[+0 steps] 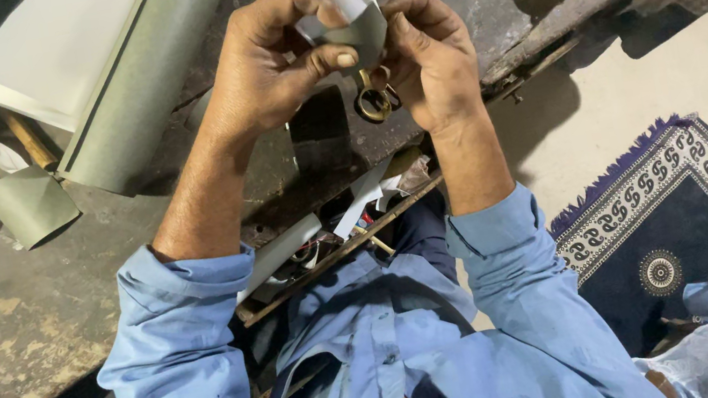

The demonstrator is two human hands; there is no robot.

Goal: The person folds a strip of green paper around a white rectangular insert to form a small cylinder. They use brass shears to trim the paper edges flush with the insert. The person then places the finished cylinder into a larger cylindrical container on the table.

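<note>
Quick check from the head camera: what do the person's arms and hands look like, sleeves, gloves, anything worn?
Both hands, left and right, are bare: no gloves, and no rings or watch that I can make out. The light blue shirt has long sleeves pushed up in creased folds, leaving both forearms uncovered. It buttons down the front.

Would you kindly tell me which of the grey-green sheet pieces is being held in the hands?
The small folded grey-green piece, pinched between both hands above the workbench. The cone-shaped piece and the large roll lie untouched to the left.
</note>
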